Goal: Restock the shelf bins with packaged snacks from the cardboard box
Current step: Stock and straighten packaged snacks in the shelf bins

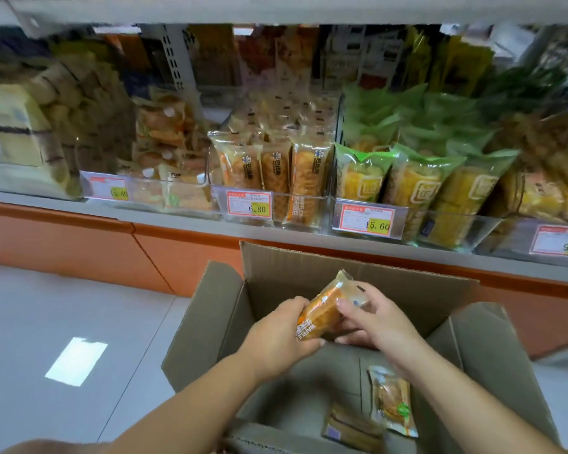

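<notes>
both hands are on one orange waffle packet [323,311], held just above the open cardboard box [473,342]. the left hand [276,337] has its fingers [297,304] curled round the lower end, and the right hand [376,324] wraps over the upper half. two more packets [392,399] lie flat on the box's bottom, toward its right wall. beyond the box, on the shelf [177,221], the clear bin [323,211] holds the same waffles standing upright.
</notes>
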A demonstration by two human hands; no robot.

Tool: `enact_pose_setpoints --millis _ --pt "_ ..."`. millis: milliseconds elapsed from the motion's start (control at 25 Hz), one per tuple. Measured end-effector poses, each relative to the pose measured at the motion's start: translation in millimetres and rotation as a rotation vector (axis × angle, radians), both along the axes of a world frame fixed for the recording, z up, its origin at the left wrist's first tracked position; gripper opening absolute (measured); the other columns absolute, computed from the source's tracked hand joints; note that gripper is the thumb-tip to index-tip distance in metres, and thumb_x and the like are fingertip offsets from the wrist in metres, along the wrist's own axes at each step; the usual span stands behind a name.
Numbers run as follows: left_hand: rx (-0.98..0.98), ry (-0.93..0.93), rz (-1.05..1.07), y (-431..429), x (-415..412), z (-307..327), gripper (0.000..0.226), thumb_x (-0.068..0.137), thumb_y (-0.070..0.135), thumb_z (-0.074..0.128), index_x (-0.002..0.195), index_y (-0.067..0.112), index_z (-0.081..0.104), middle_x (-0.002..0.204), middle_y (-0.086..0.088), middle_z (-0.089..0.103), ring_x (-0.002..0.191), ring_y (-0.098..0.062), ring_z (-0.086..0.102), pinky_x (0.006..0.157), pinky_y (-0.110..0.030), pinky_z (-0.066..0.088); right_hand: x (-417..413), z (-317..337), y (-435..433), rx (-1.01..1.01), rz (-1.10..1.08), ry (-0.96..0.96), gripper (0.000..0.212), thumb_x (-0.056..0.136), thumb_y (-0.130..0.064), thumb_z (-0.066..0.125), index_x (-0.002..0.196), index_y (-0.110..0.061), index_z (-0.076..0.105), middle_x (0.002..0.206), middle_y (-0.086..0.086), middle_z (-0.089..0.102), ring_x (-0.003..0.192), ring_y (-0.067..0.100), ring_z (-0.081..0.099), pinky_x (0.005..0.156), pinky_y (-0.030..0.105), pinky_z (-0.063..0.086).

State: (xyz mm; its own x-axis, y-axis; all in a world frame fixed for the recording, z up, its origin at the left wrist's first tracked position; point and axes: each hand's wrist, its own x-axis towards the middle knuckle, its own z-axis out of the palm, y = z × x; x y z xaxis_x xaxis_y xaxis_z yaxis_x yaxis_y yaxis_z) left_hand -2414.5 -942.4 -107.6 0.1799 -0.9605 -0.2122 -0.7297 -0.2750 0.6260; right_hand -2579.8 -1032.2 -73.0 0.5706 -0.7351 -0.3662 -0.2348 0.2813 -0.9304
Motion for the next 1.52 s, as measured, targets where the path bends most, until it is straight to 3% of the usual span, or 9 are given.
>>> enact_pose_setpoints --millis 160,240,360,480,560,680,760,1000,1520 --pt "-0.232 0.046 -0.023 -15 28 85 0.056 0.08 0.066 0.062 0.127 0.041 0.047 0.116 0.022 0.056 0.103 0.004 0.055 0.089 -0.025 0.049 16 91 -17 -0.456 -0.056 -0.023 0.034 0.083 -0.024 0.071 0.11 -0.042 0.059 0.106 -0.007 0.068 0.089 0.004 0.068 0.067 0.023 0.058" --pt "-0.409 0.086 0.079 -24 51 122 0.049 0.088 0.058 0.055 0.131 0.037 0.049 0.122 0.02 0.054 0.111 0.003 0.051 0.094 -0.024 0.046 26 140 -27 -0.686 -0.079 -0.078 0.035 0.082 -0.03 0.072 0.109 -0.046 0.057 0.102 -0.013 0.068 0.089 0.005 0.067 0.073 0.024 0.057" --pt "-0.699 -0.115 0.301 -38 83 139 0.043 0.092 0.036 0.061 0.132 0.025 0.053 0.124 0.015 0.051 0.12 -0.003 0.046 0.104 -0.027 0.04 51 184 -41 -0.949 -0.07 -0.134 0.039 0.084 -0.022 0.072 0.107 -0.047 0.052 0.096 -0.02 0.066 0.086 0.01 0.067 0.076 0.031 0.058" --pt "-0.687 -0.294 0.409 -50 105 127 0.055 0.089 0.032 0.067 0.14 0.022 0.047 0.145 0.004 0.044 0.137 -0.013 0.036 0.116 -0.033 0.027 90 189 -61 -1.157 0.002 0.098 0.037 0.085 -0.026 0.072 0.114 -0.038 0.052 0.097 -0.013 0.067 0.073 0.012 0.063 0.071 0.026 0.052" --pt "-0.619 -0.336 0.376 -55 114 117 0.067 0.087 0.037 0.069 0.146 0.024 0.04 0.156 0.0 0.031 0.145 -0.017 0.026 0.119 -0.035 0.022 111 182 -75 -1.214 0.083 0.33 0.038 0.086 -0.033 0.07 0.12 -0.034 0.053 0.108 -0.005 0.065 0.075 0.011 0.057 0.067 0.022 0.044" --pt "-0.626 -0.334 0.358 -61 127 114 0.072 0.085 0.041 0.07 0.148 0.027 0.037 0.159 0.001 0.027 0.146 -0.018 0.025 0.118 -0.039 0.025 134 182 -94 -1.225 0.105 0.503 0.046 0.085 -0.04 0.069 0.128 -0.031 0.055 0.122 0.002 0.06 0.103 0.018 0.054 0.079 0.025 0.038" --pt "-0.632 -0.331 0.377 -65 136 115 0.072 0.086 0.04 0.07 0.148 0.028 0.037 0.158 0.002 0.029 0.145 -0.018 0.028 0.116 -0.039 0.027 140 182 -101 -1.238 0.106 0.516 0.049 0.083 -0.041 0.071 0.129 -0.029 0.056 0.124 0.003 0.059 0.109 0.02 0.054 0.082 0.025 0.038" --pt "-0.634 -0.352 0.347 -72 141 110 0.072 0.083 0.036 0.075 0.146 0.026 0.042 0.155 -0.002 0.035 0.143 -0.021 0.028 0.116 -0.035 0.021 138 162 -93 -1.362 0.142 0.463 0.045 0.083 -0.038 0.072 0.124 -0.024 0.06 0.104 -0.005 0.051 0.092 0.012 0.048 0.08 0.023 0.036" --pt "-0.583 -0.325 0.31 -61 128 116 0.077 0.086 0.032 0.072 0.151 0.031 0.031 0.162 0.002 0.02 0.148 -0.018 0.016 0.118 -0.034 0.018 148 129 -81 -1.367 0.229 0.616 0.045 0.084 -0.039 0.07 0.126 -0.025 0.06 0.118 -0.003 0.061 0.11 0.018 0.056 0.092 0.033 0.048"
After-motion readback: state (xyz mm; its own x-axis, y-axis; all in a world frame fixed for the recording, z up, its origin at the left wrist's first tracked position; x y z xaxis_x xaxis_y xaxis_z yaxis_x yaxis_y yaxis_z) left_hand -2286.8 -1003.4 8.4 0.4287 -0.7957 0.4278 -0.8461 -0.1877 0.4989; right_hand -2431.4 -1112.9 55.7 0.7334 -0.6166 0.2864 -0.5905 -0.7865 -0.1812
